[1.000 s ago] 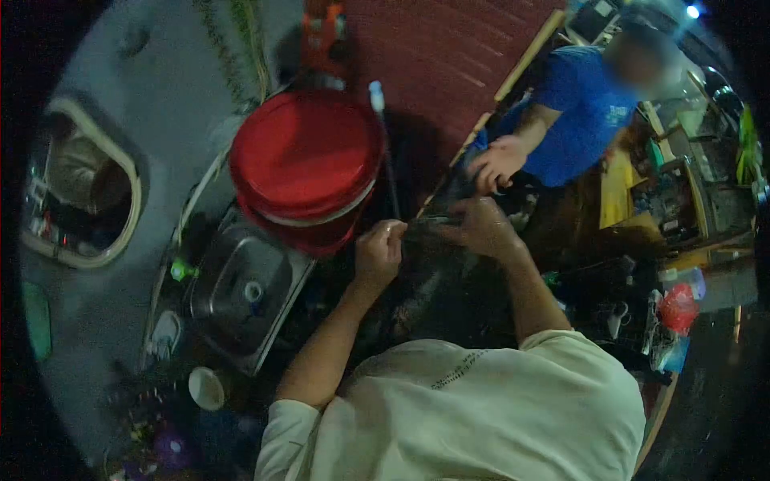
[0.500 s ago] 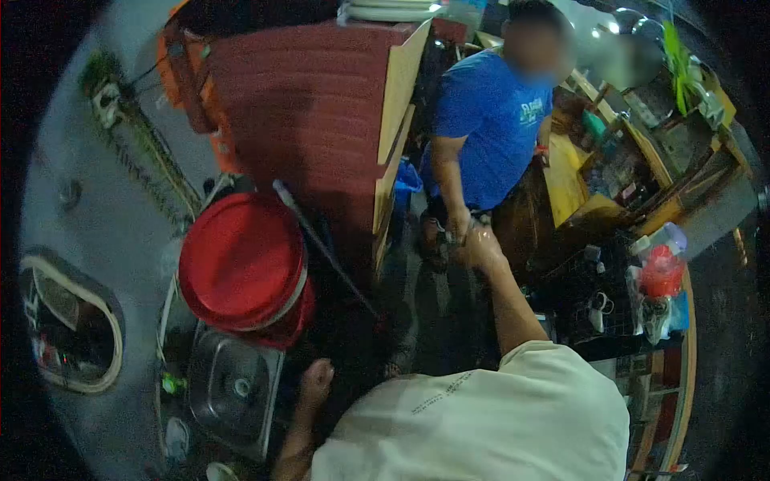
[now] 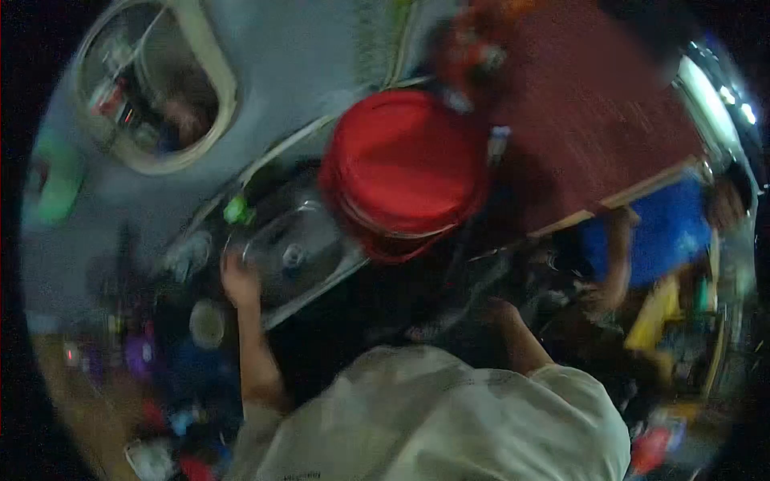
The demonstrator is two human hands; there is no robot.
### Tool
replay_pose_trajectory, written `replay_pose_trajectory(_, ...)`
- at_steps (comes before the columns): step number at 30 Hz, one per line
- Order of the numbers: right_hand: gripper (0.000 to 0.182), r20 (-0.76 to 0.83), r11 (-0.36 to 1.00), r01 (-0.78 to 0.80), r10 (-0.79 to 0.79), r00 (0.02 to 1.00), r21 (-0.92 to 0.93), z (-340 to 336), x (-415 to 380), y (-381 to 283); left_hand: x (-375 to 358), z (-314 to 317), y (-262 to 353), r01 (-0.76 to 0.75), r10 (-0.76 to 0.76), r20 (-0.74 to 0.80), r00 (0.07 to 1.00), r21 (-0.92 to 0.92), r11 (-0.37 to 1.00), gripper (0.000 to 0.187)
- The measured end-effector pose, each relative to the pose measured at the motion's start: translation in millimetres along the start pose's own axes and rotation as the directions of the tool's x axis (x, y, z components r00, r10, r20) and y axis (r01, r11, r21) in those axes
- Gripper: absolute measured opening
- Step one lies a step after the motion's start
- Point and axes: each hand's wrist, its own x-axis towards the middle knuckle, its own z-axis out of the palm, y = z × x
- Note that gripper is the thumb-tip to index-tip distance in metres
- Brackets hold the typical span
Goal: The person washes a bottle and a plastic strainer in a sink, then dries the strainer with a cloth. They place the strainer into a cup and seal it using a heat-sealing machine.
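1. Although blur softens the fingers, I see the left hand point(image 3: 241, 280) at the left end of the sink point(image 3: 325, 240); I cannot tell whether it is open, closed or touching the rim.
2. I judge the reach to the sink done, with any grip unconfirmed.
3. Shadow hides the right hand's point(image 3: 503, 313) fingers, so I cannot read their state; a co-worker's hand point(image 3: 607, 297) is near it.
4. A lidded red bucket point(image 3: 401, 160) stands at the sink's right end.
5. Beyond are a dark red panel point(image 3: 593, 104), a rounded frame point(image 3: 228, 96) and a blue shirt point(image 3: 658, 232).
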Motion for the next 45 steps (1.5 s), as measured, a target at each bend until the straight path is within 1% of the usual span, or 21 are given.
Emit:
replay_pose_trajectory(2,0.051,0.106,0.991,0.112,-0.104,0.989,-0.068,32.8,36.7,-32.6,43.2,12.8,-39.4,-0.086,0.144,-0.205,0.968,0.267,0.96,0.057)
replay_pose_trajectory(5,0.05,0.191,0.971,0.195,-0.219,0.957,0.135,7.0,20.2,-138.5,68.0,5.4,-31.3,0.145,-0.195,-0.238,0.951,-0.214,0.966,0.047)
replay_pose_trajectory(8,0.047,0.262,0.949,0.301,-0.269,0.927,-0.091,-11.8,25.4,-192.4,56.1,79.1,-110.8,0.166,-0.255,-0.175,0.951,-0.407,0.898,0.043)
replay_pose_trajectory(11,0.045,0.247,0.911,0.316,-0.252,0.936,-0.265,25.3,30.3,-198.7,5.4,230.4,-253.9,0.119,-0.101,0.23,0.968,-0.063,0.991,0.035)
replay_pose_trajectory(13,0.041,0.113,0.937,0.302,-0.324,0.939,0.176,43.1,22.0,-194.2,-29.8,279.3,-290.6,0.067,-0.1,0.455,0.885,0.088,0.994,0.03)
replay_pose_trajectory(15,0.041,0.037,0.924,0.263,-0.284,0.958,0.278,52.4,10.2,-187.6,-36.9,286.4,-299.7,0.085,-0.128,0.59,0.797,0.101,0.991,0.027)
replay_pose_trajectory(20,0.041,0.013,0.973,0.103,-0.108,0.994,0.209,71.4,-14.0,-183.2,-16.4,254.1,-250.3,0.267,-0.174,0.787,0.593,0.011,0.964,0.026)
replay_pose_trajectory(21,0.041,0.013,0.974,0.087,-0.092,0.996,0.21,73.2,-13.9,-187.5,-22.7,257.5,-242.2,0.113,-0.049,0.715,0.698,-0.042,0.993,0.026)
replay_pose_trajectory(23,0.04,0.023,0.972,0.087,-0.094,0.995,0.22,78.1,-6.1,-198.8,-42.1,268.7,-243.1,-0.057,0.091,0.631,0.77,-0.073,0.996,0.027)
replay_pose_trajectory(25,0.04,0.029,0.969,0.108,-0.118,0.993,0.224,78.1,10.6,-215.2,-71.5,302.5,-256.2,0.329,-0.096,0.736,0.67,-0.179,0.927,0.032)
replay_pose_trajectory(29,0.04,0.039,0.961,0.156,-0.169,0.985,0.229,80.3,36.6,-238.2,-78.9,319.1,-224.9,0.341,0.023,0.807,0.589,-0.275,0.899,0.038)
replay_pose_trajectory(32,0.04,0.023,0.954,0.186,-0.197,0.98,0.235,80.0,48.7,-248.7,-57.9,317.7,-215.0,-0.054,0.213,0.906,0.366,-0.207,0.977,0.043)
replay_pose_trajectory(34,0.04,-0.001,0.949,0.209,-0.214,0.977,0.236,81.2,57.3,-251.9,-32.8,309.2,-219.6,-0.087,0.128,0.917,0.379,-0.102,0.991,0.039)
replay_pose_trajectory(36,0.04,-0.016,0.948,0.314,-0.314,0.949,0.053,82.6,72.1,-256.0,-4.6,289.9,-224.8,0.035,-0.082,0.887,0.455,0.074,0.997,0.035)
replay_pose_trajectory(38,0.043,0.069,0.644,0.458,-0.534,0.843,-0.613,69.6,88.5,-257.4,24.8,255.1,-228.2,0.131,-0.22,0.846,0.486,0.178,0.975,0.033)
replay_pose_trajectory(39,0.044,-0.005,0.887,0.455,-0.456,0.89,0.075,44.1,89.2,-273.8,31.8,243.3,-228.2,0.13,-0.234,0.839,0.492,0.195,0.972,0.032)
replay_pose_trajectory(40,0.045,-0.001,0.824,0.365,-0.405,0.914,0.434,30.5,92.6,-290.5,28.5,246.4,-241.9,-0.048,-0.076,0.839,0.539,0.121,0.991,0.03)
replay_pose_trajectory(41,0.046,0.003,0.637,0.237,-0.352,0.936,0.733,16.1,95.8,-308.0,33.4,230.4,-230.5,-0.052,-0.079,0.839,0.539,0.126,0.991,0.03)
replay_pose_trajectory(42,0.046,-0.234,0.803,0.467,-0.406,0.883,0.371,11.7,100.1,-333.5,40.6,200.8,-204.2,-0.079,0.043,0.871,0.49,-0.005,0.997,0.026)
replay_pose_trajectory(44,0.046,-0.341,0.868,0.495,-0.48,0.808,-0.049,18.8,126.0,-371.4,42.3,180.1,-164.6,-0.106,0.167,0.885,0.435,-0.134,0.985,0.022)
replay_pose_trajectory(45,0.046,-0.272,0.893,0.45,-0.436,0.857,-0.016,11.9,138.8,-395.9,40.8,180.0,-149.2,0.018,0.205,0.931,0.302,-0.221,0.975,0.019)
